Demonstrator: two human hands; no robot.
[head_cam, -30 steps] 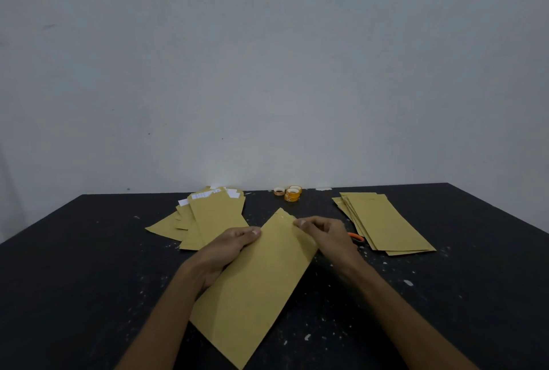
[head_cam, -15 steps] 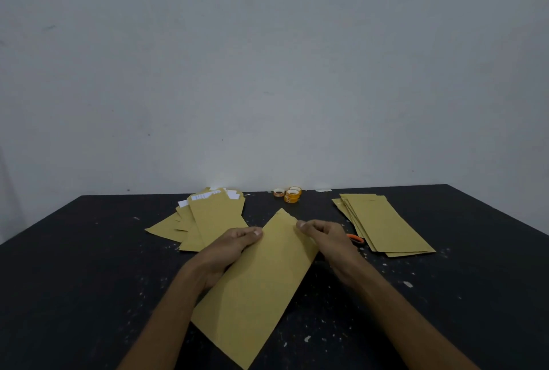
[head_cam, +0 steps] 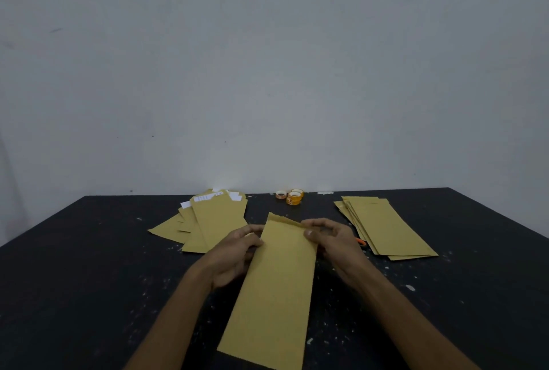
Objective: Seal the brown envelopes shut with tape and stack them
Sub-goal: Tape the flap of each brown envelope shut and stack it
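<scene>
A long brown envelope (head_cam: 274, 292) is held lengthwise in front of me over the black table (head_cam: 89, 280), its far end lifted and its flap standing up. My left hand (head_cam: 234, 251) grips its left edge near the top. My right hand (head_cam: 332, 239) pinches the right top corner, thumb on the front. A loose pile of brown envelopes with white paper showing (head_cam: 214, 218) lies at the back left. A neater stack of brown envelopes (head_cam: 383, 224) lies at the back right. Orange tape rolls (head_cam: 294, 197) stand near the wall.
An orange-handled tool (head_cam: 360, 241) pokes out from under the right stack, close to my right wrist. A smaller tape roll (head_cam: 280, 194) sits beside the orange rolls. White flecks dot the table top. A bare grey wall rises behind the far table edge.
The envelope has turned from a diagonal lie to nearly straight toward me and its top end has lifted. Both hands shifted with it; the left hand now grips its edge instead of resting flat.
</scene>
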